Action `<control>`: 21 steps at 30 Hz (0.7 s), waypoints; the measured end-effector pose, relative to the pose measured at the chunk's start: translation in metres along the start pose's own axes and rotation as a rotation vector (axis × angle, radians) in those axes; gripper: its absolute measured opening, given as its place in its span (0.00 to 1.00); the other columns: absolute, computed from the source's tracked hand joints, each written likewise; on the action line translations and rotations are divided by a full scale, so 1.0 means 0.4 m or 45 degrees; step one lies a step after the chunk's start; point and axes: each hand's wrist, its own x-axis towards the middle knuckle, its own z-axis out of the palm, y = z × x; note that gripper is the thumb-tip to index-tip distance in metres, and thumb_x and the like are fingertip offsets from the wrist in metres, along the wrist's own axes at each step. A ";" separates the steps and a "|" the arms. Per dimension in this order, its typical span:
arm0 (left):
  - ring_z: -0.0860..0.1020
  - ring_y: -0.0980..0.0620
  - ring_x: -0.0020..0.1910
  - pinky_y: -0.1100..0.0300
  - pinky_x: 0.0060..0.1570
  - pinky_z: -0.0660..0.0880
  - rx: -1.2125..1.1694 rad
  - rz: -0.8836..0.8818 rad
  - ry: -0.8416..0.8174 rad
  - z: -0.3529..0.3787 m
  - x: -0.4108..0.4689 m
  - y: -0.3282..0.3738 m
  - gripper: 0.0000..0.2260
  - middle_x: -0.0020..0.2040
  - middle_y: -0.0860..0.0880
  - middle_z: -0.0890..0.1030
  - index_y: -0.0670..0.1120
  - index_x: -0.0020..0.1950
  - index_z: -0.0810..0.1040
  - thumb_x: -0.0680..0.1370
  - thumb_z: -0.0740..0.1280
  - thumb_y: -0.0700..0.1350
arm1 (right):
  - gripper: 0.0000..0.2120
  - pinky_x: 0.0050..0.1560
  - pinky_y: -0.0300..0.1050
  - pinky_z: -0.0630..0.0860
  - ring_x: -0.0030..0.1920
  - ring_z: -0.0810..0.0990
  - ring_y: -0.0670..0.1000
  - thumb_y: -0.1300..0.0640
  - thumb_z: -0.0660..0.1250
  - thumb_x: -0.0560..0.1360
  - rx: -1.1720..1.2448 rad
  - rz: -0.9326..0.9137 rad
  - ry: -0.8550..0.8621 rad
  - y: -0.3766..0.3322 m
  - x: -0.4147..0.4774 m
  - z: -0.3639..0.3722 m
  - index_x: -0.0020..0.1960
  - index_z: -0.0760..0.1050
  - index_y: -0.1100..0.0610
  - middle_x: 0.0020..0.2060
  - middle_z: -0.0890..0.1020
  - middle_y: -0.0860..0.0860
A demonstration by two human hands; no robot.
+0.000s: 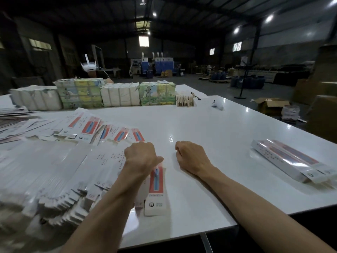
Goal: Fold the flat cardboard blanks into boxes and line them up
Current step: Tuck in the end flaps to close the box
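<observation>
I note left hand [140, 156] curled over a blank [156, 189], right hand [191, 157] fisted empty, finished boxes [291, 161] near the table [200, 125] edge, bare top between.

Bare table [209, 125] between blanks [54, 161] and boxes [291, 159]

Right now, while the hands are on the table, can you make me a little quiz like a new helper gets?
1. True or false: the folded boxes lie on the person's left.
2. Which touches the red-striped carton? A) left hand B) right hand C) both
3. What does the right hand hold?
Key: 1 false, they lie on the right. 2 A. 3 nothing; it rests curled on the table.
</observation>
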 end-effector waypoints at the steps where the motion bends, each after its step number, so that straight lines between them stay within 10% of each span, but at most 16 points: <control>1: 0.80 0.52 0.41 0.56 0.48 0.72 0.142 -0.003 -0.045 -0.014 -0.018 -0.002 0.24 0.49 0.49 0.82 0.47 0.56 0.77 0.79 0.67 0.68 | 0.08 0.48 0.56 0.79 0.47 0.79 0.59 0.61 0.58 0.79 0.010 -0.006 0.002 0.002 0.000 0.002 0.52 0.76 0.60 0.46 0.82 0.54; 8: 0.81 0.48 0.57 0.54 0.58 0.73 0.225 0.056 -0.213 -0.030 -0.049 -0.005 0.32 0.58 0.48 0.82 0.46 0.65 0.77 0.74 0.73 0.69 | 0.08 0.48 0.56 0.79 0.46 0.80 0.57 0.60 0.59 0.79 0.114 -0.036 0.031 0.004 -0.010 0.004 0.51 0.77 0.59 0.46 0.82 0.52; 17: 0.82 0.54 0.38 0.60 0.34 0.72 -0.078 -0.018 -0.410 -0.018 0.042 -0.076 0.28 0.41 0.51 0.82 0.50 0.46 0.75 0.67 0.77 0.72 | 0.09 0.50 0.54 0.78 0.48 0.79 0.55 0.60 0.59 0.81 0.240 0.008 0.017 0.011 -0.014 -0.005 0.52 0.78 0.56 0.48 0.82 0.48; 21: 0.87 0.54 0.34 0.61 0.34 0.79 -0.515 0.063 -0.340 -0.034 0.076 -0.078 0.15 0.43 0.51 0.86 0.48 0.56 0.81 0.79 0.72 0.59 | 0.09 0.50 0.53 0.78 0.48 0.80 0.54 0.60 0.59 0.81 0.287 0.007 0.054 0.018 -0.010 -0.002 0.53 0.79 0.56 0.48 0.81 0.48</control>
